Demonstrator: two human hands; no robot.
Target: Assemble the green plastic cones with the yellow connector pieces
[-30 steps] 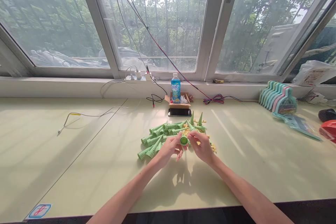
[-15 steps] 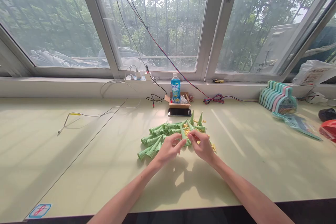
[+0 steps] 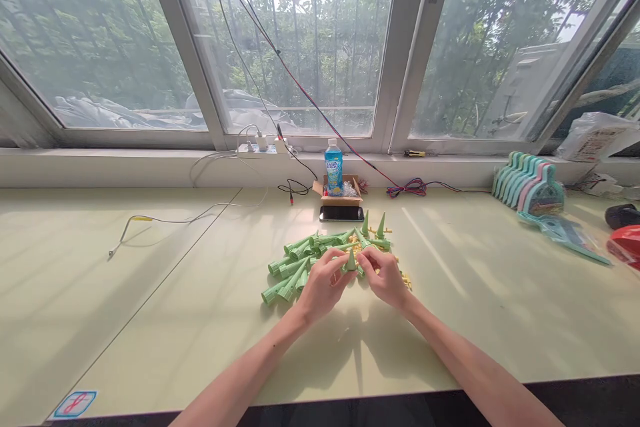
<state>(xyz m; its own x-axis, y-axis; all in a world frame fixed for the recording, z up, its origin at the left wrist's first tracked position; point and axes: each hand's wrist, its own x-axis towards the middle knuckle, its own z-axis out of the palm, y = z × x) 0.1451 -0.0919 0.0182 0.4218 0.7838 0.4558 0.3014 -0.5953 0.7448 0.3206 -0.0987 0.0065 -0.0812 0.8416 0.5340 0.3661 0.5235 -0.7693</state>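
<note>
at the near left corner of the counter, one paper label with a red mark lies flat; farther back stretches one thin cord, a yellow band on it. toward the middle come the lying cones, green, most with their wide open ends toward my left and their tips running off to the right and away from me; they overlap too much for me to count. at the heap's near edge, my left hand is clamped on one held cone, also green. its long axis looks close to upright, tip up, wide end down. beyond the heap are one phone, one blue bottle and one open carton. two standing cones point up at the heap's far right. my right hand is just beside the held cone, thumb and fingertips drawn close; i cannot tell whether they grip anything. yellow parts show around it, too hidden to count. farther right lie one bundled cable and one red thing.
</note>
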